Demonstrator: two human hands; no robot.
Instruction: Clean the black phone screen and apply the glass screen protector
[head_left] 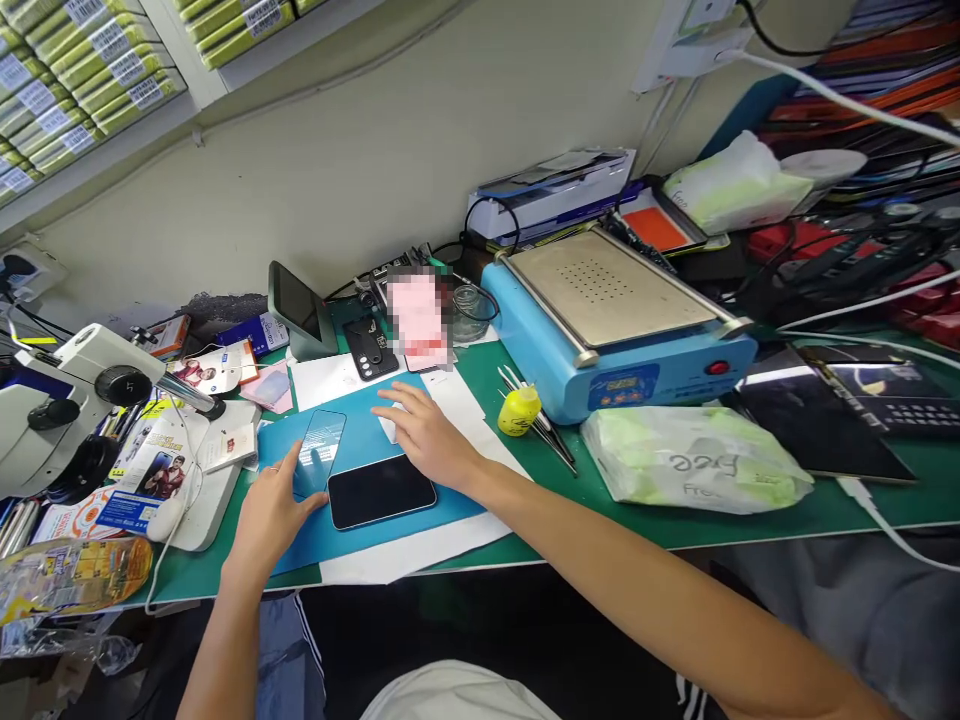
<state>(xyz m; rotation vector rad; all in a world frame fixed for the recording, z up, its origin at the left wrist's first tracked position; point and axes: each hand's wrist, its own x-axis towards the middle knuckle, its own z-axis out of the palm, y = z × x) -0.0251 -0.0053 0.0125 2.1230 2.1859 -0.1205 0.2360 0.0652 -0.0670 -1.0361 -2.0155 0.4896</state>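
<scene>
My left hand (274, 508) pinches a thin, clear, phone-sized glass panel with a dark border (321, 450) by its left and lower edges. The panel is tilted above a blue mat (300, 545). Just right of my left thumb, a phone with a black screen (382, 492) lies on the mat. My right hand (429, 432) is over the mat at the phone's upper right, its fingers spread. A small white piece (386, 425) shows below those fingers; what it is, and whether they touch it, I cannot tell.
A blue heating plate machine (607, 320) stands right, with a tissue pack (694, 460) before it. Tweezers (555, 445) and a yellow bottle (519, 410) lie between mat and machine. A microscope (97, 400) stands left, a small display (300, 310) behind.
</scene>
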